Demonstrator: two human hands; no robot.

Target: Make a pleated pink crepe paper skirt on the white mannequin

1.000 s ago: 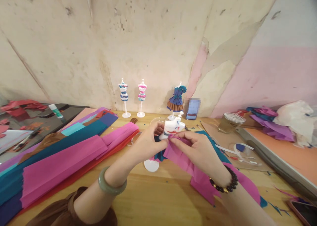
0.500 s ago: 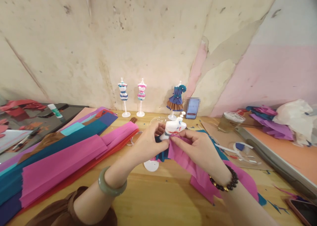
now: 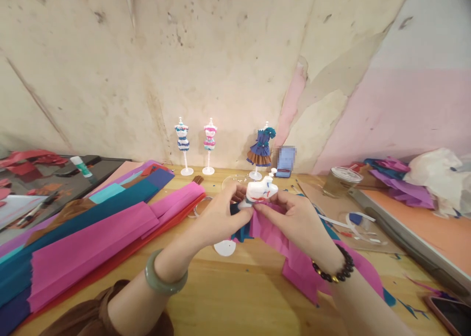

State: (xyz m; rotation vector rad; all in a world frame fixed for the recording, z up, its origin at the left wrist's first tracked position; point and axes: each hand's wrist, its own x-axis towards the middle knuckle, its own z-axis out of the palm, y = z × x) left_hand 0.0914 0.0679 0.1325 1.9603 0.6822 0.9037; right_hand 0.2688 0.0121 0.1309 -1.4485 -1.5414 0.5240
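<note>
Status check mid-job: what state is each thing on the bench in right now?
white mannequin: tilted, gripped by the left hand.
pink crepe paper: gathered at the mannequin's waist, pinched by the right hand, tail draped on the table.
three dressed mannequins: upright by the wall.
cup: upright, lid on.
phone: flat, screen dark.

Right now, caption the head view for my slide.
Left hand grips a white mini mannequin; right hand pinches pink crepe paper against it, over a wooden table.

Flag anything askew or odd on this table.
The white mannequin, gripped by the left hand, leans sideways, unlike the three upright ones behind; the right hand pinches pink paper against it.
</note>
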